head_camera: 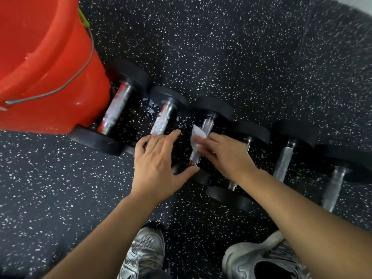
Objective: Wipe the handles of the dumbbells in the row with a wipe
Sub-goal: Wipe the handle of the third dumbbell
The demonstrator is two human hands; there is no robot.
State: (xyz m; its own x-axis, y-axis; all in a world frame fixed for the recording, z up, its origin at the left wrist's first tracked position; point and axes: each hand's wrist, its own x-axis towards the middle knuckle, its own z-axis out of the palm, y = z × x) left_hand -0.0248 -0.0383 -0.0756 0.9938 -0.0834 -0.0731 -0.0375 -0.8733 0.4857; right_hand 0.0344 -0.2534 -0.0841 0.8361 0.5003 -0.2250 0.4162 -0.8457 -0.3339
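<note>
Several black dumbbells with chrome handles lie side by side in a row on the speckled floor. My right hand (pixel 223 156) presses a white wipe (pixel 197 137) around the handle of the third dumbbell (pixel 207 125) from the left. My left hand (pixel 157 164) lies flat with fingers spread over the near end of the second dumbbell (pixel 163 119), and its thumb touches the near black head of the third dumbbell (pixel 193 174). The first dumbbell (pixel 116 107) lies against the bucket. More dumbbells (pixel 284 160) continue to the right.
A large orange bucket (pixel 46 63) with a wire handle stands at the upper left, touching the first dumbbell. My two grey sneakers (pixel 145 252) are at the bottom edge. Black rubber floor with white flecks (pixel 241 57) extends beyond the row.
</note>
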